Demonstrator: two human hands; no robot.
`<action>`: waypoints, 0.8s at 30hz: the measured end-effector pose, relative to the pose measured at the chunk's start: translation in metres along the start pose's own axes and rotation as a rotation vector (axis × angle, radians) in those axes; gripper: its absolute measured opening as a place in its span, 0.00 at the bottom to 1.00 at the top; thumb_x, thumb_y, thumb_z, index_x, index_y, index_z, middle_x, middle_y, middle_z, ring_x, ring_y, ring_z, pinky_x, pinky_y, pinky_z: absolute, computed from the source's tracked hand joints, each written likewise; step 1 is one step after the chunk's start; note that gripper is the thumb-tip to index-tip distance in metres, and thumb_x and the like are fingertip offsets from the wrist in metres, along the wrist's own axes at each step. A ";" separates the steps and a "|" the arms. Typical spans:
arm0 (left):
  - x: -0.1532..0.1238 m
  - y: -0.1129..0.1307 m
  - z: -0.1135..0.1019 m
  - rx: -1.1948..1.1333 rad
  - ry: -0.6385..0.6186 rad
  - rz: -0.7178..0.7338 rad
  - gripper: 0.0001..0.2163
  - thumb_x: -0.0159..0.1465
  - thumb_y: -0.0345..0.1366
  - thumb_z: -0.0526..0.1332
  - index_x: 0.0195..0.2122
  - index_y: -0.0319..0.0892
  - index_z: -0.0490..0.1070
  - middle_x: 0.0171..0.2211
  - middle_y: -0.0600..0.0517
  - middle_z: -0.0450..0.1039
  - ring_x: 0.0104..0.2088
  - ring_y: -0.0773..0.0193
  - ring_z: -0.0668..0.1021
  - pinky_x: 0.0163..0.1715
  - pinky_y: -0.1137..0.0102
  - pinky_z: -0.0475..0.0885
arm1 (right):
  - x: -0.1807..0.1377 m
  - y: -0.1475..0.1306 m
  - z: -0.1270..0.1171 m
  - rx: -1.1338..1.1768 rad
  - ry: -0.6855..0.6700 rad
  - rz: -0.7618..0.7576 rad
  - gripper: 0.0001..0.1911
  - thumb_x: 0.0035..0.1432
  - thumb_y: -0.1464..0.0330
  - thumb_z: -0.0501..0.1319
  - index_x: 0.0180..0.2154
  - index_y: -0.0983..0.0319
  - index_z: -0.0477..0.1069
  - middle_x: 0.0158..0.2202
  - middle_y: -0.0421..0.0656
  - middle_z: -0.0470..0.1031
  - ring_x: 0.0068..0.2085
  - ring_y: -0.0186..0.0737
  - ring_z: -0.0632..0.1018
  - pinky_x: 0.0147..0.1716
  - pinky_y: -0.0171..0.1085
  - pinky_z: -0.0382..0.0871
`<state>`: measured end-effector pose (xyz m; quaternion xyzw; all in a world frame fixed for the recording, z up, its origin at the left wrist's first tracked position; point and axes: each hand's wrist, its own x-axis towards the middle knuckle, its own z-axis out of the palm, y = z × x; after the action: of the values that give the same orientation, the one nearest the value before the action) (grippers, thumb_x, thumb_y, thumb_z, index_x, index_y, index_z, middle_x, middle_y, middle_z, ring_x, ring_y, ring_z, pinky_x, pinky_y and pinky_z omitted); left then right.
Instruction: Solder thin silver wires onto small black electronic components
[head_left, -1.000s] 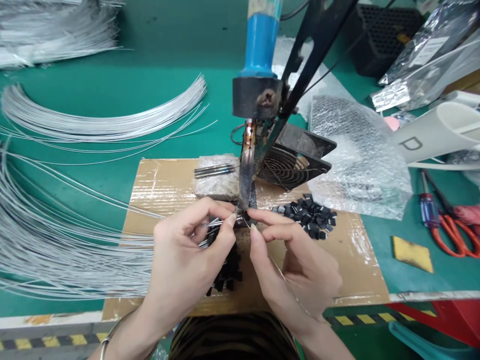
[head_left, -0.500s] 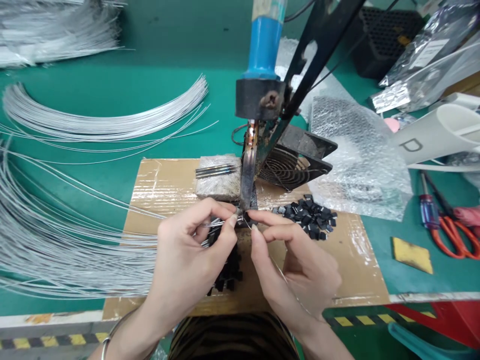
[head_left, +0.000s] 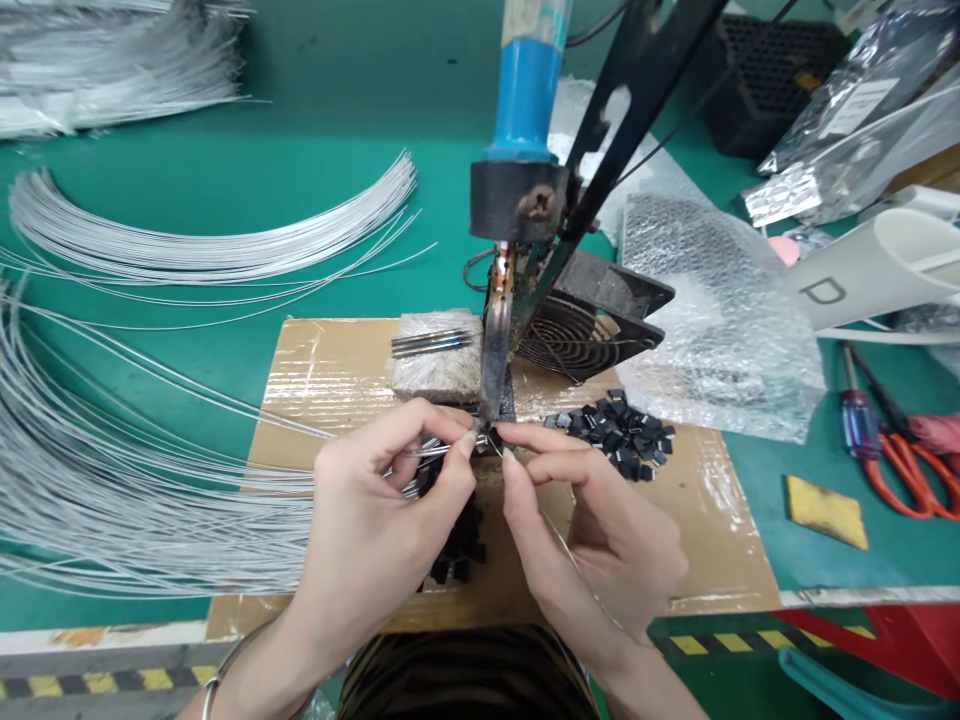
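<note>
My left hand [head_left: 382, 510] pinches the end of a thin silver wire [head_left: 431, 449] between thumb and forefinger, right under the tip of a mounted soldering iron [head_left: 496, 345] with a blue handle. My right hand [head_left: 592, 530] pinches a fine strand of solder wire [head_left: 551, 530] and holds its end at the same spot. Both hands meet over a taped cardboard sheet [head_left: 322, 375]. A small pile of black components [head_left: 457, 545] lies below my left fingers, partly hidden.
Bundles of silver wires [head_left: 135, 480] fan out at left. Another heap of black components [head_left: 619, 432] lies right of the iron, by a tilted fan [head_left: 581, 325] and bubble wrap [head_left: 712, 310]. A screwdriver [head_left: 855, 410], red scissors [head_left: 911, 460] and a yellow pad [head_left: 825, 508] lie at right.
My hands have barely shifted; both keep their pinch under the iron tip. The view has drifted slightly.
</note>
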<state>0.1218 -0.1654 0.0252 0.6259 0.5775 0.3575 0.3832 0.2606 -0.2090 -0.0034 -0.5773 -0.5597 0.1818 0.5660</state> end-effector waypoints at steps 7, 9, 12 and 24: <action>0.000 -0.002 -0.001 -0.010 0.002 0.016 0.06 0.64 0.28 0.65 0.30 0.44 0.78 0.31 0.55 0.81 0.21 0.72 0.65 0.19 0.73 0.58 | -0.001 -0.001 0.000 0.015 -0.002 -0.011 0.11 0.59 0.82 0.67 0.37 0.60 0.76 0.41 0.44 0.88 0.39 0.40 0.88 0.42 0.37 0.85; 0.001 -0.001 -0.001 -0.006 0.001 0.019 0.06 0.64 0.28 0.65 0.30 0.44 0.78 0.31 0.56 0.81 0.20 0.73 0.65 0.19 0.73 0.58 | -0.002 0.000 0.000 0.023 0.001 -0.014 0.12 0.59 0.82 0.68 0.37 0.60 0.76 0.42 0.44 0.88 0.40 0.40 0.88 0.42 0.36 0.84; 0.001 0.000 0.001 -0.006 0.006 0.014 0.06 0.63 0.28 0.65 0.30 0.44 0.78 0.31 0.56 0.81 0.21 0.72 0.66 0.19 0.73 0.58 | -0.002 0.001 0.000 0.044 -0.001 -0.017 0.12 0.59 0.83 0.68 0.37 0.60 0.76 0.42 0.44 0.87 0.42 0.40 0.88 0.43 0.36 0.83; -0.001 0.000 0.001 -0.013 0.008 0.001 0.06 0.63 0.28 0.65 0.29 0.44 0.78 0.31 0.56 0.82 0.20 0.73 0.66 0.18 0.73 0.57 | -0.002 0.002 0.000 0.039 -0.001 -0.013 0.12 0.59 0.82 0.68 0.37 0.59 0.76 0.41 0.44 0.88 0.40 0.41 0.88 0.42 0.38 0.84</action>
<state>0.1224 -0.1660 0.0243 0.6221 0.5766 0.3639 0.3848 0.2612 -0.2102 -0.0062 -0.5625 -0.5598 0.1894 0.5783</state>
